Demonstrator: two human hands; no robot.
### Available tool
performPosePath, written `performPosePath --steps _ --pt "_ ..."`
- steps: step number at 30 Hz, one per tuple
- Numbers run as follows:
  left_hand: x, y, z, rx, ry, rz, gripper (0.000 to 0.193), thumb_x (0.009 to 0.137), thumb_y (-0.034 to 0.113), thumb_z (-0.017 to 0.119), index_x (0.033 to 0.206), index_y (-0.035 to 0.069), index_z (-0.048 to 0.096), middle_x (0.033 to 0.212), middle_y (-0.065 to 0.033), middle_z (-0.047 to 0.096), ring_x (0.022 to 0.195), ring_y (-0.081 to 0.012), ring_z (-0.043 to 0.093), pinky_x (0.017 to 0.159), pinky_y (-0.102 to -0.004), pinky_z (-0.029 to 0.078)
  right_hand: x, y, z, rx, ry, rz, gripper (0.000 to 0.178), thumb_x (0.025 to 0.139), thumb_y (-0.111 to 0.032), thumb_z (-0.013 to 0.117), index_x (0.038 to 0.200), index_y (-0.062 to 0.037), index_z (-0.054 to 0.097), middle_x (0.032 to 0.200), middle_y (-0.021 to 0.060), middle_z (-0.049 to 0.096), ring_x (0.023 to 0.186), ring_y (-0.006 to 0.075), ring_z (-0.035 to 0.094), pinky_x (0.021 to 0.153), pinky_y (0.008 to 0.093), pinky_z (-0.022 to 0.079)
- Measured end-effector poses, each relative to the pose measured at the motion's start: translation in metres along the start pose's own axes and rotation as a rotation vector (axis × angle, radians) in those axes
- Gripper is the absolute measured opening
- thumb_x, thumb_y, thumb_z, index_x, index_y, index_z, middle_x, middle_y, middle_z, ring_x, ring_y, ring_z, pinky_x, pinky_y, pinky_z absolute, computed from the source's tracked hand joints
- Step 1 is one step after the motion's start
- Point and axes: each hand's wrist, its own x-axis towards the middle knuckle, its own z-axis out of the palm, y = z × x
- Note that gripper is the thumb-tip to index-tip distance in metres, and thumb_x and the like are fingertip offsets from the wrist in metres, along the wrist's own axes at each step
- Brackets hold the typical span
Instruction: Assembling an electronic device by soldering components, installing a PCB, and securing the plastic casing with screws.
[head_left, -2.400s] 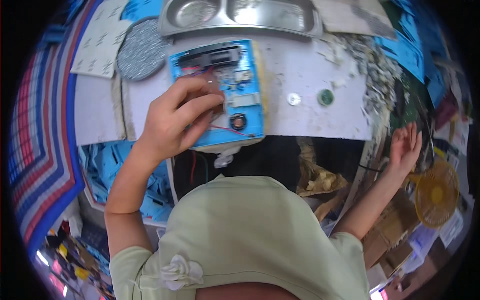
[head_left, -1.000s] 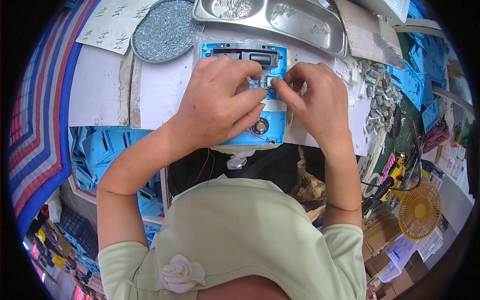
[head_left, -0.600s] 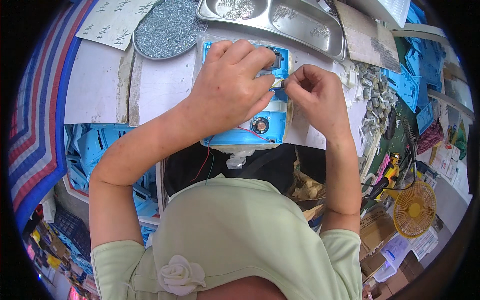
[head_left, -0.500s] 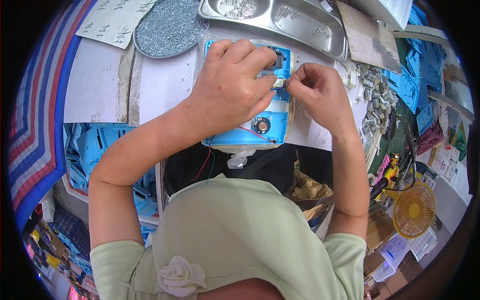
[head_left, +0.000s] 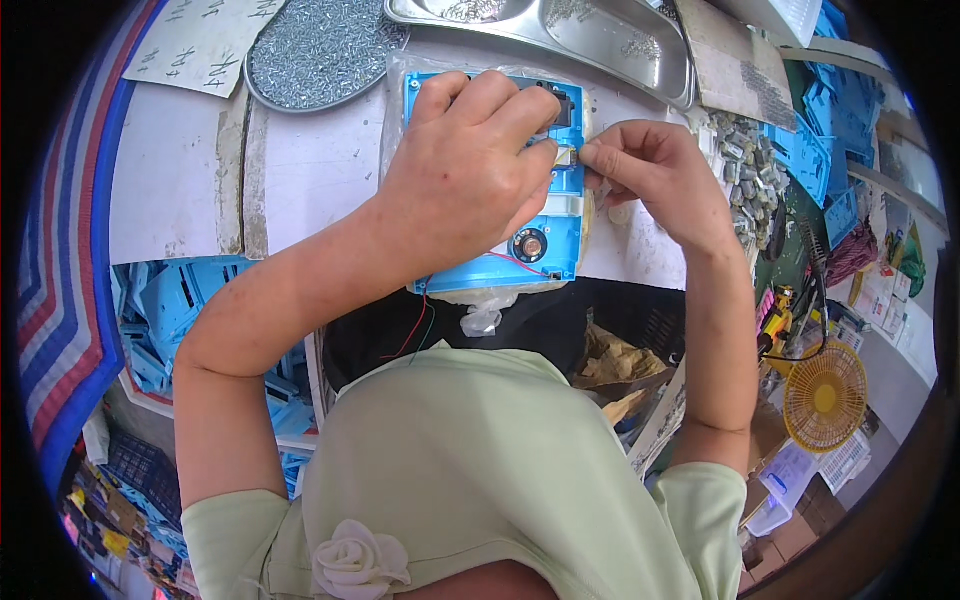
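A light-blue plastic housing point(head_left: 470, 274) lies on a padded, plastic-wrapped support at the front of the bench. My left hand point(head_left: 470, 165) is closed over its left and middle part, fingers bent, covering much of the inside. A small round speaker point(head_left: 530, 244) sits in the housing's near right area, with a red wire beside it. At the right edge my right hand point(head_left: 655, 175) pinches with thumb and forefinger, next to a small part with yellow wire point(head_left: 564, 156). What lies between those fingertips is hidden. Loose red and green wires point(head_left: 418, 325) hang over the near edge.
Beyond the housing stand a round tray of small metal pins point(head_left: 320, 50) and a steel compartment tray point(head_left: 610, 50) with small parts. Grey metal pieces point(head_left: 748, 175) are heaped at the right. Blue plastic parts point(head_left: 180, 305) fill a space below left. A yellow fan point(head_left: 825, 398) is at far right.
My right hand has turned slightly, its fingers now pinching closer against the housing's right edge. The left hand stays over the housing. The whole view has shifted slightly.
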Motion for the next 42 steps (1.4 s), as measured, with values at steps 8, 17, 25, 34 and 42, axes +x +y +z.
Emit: performPosePath --steps 8,17,25,34,42 --pt "-0.001 -0.001 -0.003 0.004 -0.006 -0.019 0.025 0.074 0.015 0.079 0.097 0.006 0.075 0.109 -0.0067 0.062 0.102 -0.0239 0.057 0.094 -0.0438 0.037 -0.002 0.001 0.015 0.089 0.073 0.017 0.025 0.092 -0.022 0.078 0.085 0.0018 0.073 0.075 0.0003 0.069 0.063 0.0067 0.059 0.059 0.0228 0.05" --pt "0.0 0.0 -0.002 -0.025 -0.006 -0.028 0.025 0.073 0.014 0.079 0.096 0.007 0.075 0.108 -0.0061 0.062 0.1 -0.0241 0.056 0.093 -0.0434 0.037 -0.002 0.006 0.022 -0.078 0.17 -0.1 0.029 0.086 -0.021 0.077 0.078 0.0051 0.068 0.064 0.0061 0.064 0.059 0.0093 0.057 0.056 0.029 0.046" --pt "0.009 0.0 -0.005 -0.069 -0.029 -0.049 0.023 0.071 0.011 0.079 0.094 0.006 0.073 0.098 -0.0069 0.059 0.091 -0.0261 0.057 0.079 -0.0409 0.044 -0.007 0.011 0.023 0.071 0.135 -0.164 0.026 0.087 -0.02 0.078 0.082 0.0032 0.067 0.065 0.003 0.062 0.06 0.0081 0.054 0.056 0.0265 0.045" --pt "0.022 -0.016 -0.009 -0.166 -0.022 0.01 0.021 0.072 0.007 0.078 0.092 0.006 0.071 0.093 -0.0084 0.059 0.086 -0.0287 0.061 0.073 -0.0372 0.05 0.002 0.025 0.043 0.12 0.229 -0.16 0.027 0.086 -0.022 0.077 0.076 -0.0006 0.063 0.064 -0.0003 0.059 0.059 0.0057 0.05 0.053 0.0247 0.039" --pt "0.03 -0.025 -0.011 0.026 -0.117 0.205 0.011 0.074 0.016 0.074 0.082 0.009 0.07 0.099 -0.0067 0.062 0.089 -0.0244 0.061 0.084 -0.0414 0.044 -0.007 0.026 0.043 0.044 0.289 -0.26 0.024 0.088 -0.02 0.079 0.083 -0.0024 0.063 0.066 -0.0007 0.057 0.063 0.0069 0.05 0.056 0.0278 0.041"
